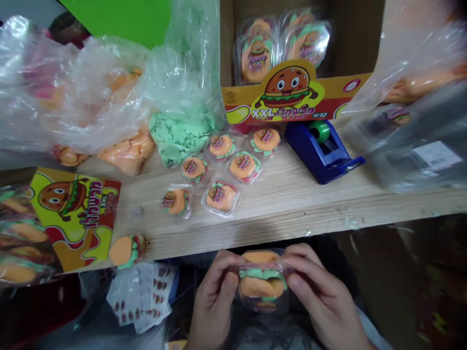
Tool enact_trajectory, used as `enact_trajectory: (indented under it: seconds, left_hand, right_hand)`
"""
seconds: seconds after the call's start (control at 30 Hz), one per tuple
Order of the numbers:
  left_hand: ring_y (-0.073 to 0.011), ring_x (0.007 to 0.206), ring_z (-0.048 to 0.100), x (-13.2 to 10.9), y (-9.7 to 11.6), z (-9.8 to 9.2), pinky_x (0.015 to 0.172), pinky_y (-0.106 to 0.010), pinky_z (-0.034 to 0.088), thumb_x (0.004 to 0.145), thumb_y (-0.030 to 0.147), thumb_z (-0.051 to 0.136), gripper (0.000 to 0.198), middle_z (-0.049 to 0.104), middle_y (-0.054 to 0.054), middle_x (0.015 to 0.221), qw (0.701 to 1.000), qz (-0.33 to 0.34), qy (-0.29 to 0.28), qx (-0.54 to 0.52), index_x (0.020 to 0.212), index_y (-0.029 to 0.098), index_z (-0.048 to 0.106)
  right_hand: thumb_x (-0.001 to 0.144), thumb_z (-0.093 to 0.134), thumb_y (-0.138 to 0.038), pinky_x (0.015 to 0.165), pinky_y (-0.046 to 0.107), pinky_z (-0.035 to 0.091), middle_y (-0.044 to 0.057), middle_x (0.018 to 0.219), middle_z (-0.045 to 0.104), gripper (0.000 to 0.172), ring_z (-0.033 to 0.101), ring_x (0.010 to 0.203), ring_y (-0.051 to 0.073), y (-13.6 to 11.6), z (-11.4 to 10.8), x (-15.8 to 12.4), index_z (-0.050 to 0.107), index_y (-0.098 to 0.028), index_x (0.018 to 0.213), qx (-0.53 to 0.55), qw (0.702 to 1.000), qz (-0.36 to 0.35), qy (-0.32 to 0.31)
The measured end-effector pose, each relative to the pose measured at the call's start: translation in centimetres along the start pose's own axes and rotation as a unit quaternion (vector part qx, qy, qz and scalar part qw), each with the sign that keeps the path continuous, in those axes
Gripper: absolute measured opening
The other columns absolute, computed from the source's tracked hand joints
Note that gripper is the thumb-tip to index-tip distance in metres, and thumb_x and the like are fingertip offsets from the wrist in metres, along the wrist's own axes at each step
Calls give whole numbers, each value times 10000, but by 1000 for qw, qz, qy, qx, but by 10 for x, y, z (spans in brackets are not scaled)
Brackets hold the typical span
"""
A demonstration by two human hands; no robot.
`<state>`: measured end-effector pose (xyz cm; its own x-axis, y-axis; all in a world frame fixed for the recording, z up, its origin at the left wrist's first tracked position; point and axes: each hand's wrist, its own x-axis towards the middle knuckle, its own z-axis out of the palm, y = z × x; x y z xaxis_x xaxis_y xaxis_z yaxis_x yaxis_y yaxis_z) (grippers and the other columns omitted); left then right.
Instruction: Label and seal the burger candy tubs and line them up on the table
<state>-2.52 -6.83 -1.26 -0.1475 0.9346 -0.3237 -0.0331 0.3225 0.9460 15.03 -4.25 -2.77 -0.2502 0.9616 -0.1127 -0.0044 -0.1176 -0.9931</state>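
Note:
Between my two hands, just off the table's front edge, is a clear plastic clamshell pack (pixel 263 284) with an orange-and-green burger-shaped marshmallow inside. My left hand (pixel 219 296) pinches its left side with thumb and fingers. On the opposite side my right hand (pixel 321 294) grips the rim the same way. A burger sticker shows faintly at the pack's lower end; whether the lid is fully closed I cannot tell. Several similar packs with stickers, such as one small pack (pixel 221 197), lie on the wooden table (pixel 277 214) ahead. An unwrapped burger marshmallow (pixel 126 251) sits at the edge on the left.
An open display box (pixel 284 107) with several packs stands at the back. A second box (pixel 78 218) is at left. The blue tape dispenser (pixel 324 150) stands right of the packs. Plastic bags hold green pieces (pixel 178 136) and orange pieces (pixel 127 153). Sticker sheets (pixel 142 296) hang below the edge.

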Motion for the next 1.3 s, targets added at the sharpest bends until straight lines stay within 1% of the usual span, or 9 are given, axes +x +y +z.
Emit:
enact_trajectory:
  seconds: [0.1, 0.2, 0.43, 0.6, 0.8, 1.0, 1.07, 1.13, 1.3]
  left_hand:
    - [-119, 784, 526, -8, -15, -8, 721, -178, 400, 876, 314, 491, 161, 579, 19, 816, 993, -107, -27, 32, 854, 272, 645]
    - [-131, 777, 510, -14, -19, -15, 732, -200, 383, 870, 309, 493, 165, 568, 7, 816, 984, -151, -77, 54, 829, 239, 636]
    - [-143, 751, 484, -15, -11, -20, 727, -230, 368, 884, 307, 447, 219, 531, -8, 794, 974, -157, -141, 85, 798, 204, 619]
    - [-151, 772, 511, 6, -9, -20, 720, -235, 385, 885, 298, 438, 225, 549, -23, 811, 969, -149, -159, 118, 832, 186, 626]
    - [-138, 723, 545, 48, 12, -19, 694, -228, 414, 882, 254, 433, 230, 592, -19, 763, 945, -126, -277, 121, 804, 172, 634]
    - [-120, 726, 523, 52, 20, 4, 694, -208, 385, 847, 202, 505, 163, 572, 1, 748, 889, -92, -418, 162, 806, 187, 662]
    - [-107, 693, 492, 47, 17, 10, 653, -200, 371, 787, 195, 593, 84, 541, 33, 736, 898, -130, -395, 140, 870, 193, 608]
    - [-101, 673, 458, 38, 10, 10, 627, -195, 359, 723, 184, 656, 211, 501, 53, 731, 924, -167, -324, 115, 913, 202, 565]
    - [-126, 766, 486, 10, -13, -9, 697, -221, 374, 825, 233, 511, 109, 528, 11, 798, 953, -224, -194, 67, 891, 183, 581]
  right_hand:
    - [818, 585, -152, 692, 160, 474, -17, 795, 597, 188, 590, 758, 100, 13, -1, -8, 653, -290, 927, 1, 998, 54, -20]
    - [810, 602, -158, 681, 170, 466, -21, 777, 621, 167, 598, 747, 104, 18, -2, -16, 680, -286, 883, 22, 992, 116, -54]
    - [824, 590, -225, 659, 184, 463, -15, 748, 629, 110, 595, 714, 110, 16, -8, -19, 695, -257, 824, 64, 974, 198, -90]
    - [823, 587, -213, 690, 226, 477, 14, 801, 618, 182, 597, 770, 139, 17, -6, -13, 684, -265, 968, -33, 984, 119, -126]
    - [805, 621, -241, 669, 247, 507, 25, 793, 656, 137, 626, 755, 153, 22, -10, -17, 706, -244, 913, -5, 981, 149, -124]
    - [730, 678, -186, 612, 191, 479, -31, 681, 614, 161, 592, 647, 109, 20, -22, -36, 648, -228, 883, 35, 957, 226, -179]
    - [735, 678, -220, 591, 184, 461, -38, 673, 584, 227, 570, 637, 103, 18, -24, -37, 640, -243, 958, 42, 953, 243, -176]
    - [740, 682, -261, 578, 181, 450, -46, 658, 564, 262, 556, 619, 98, 19, -25, -39, 641, -267, 999, 62, 953, 249, -160]
    - [732, 697, -291, 582, 188, 475, -40, 677, 587, 255, 578, 625, 108, 33, -24, -51, 638, -277, 980, 100, 958, 248, -101]
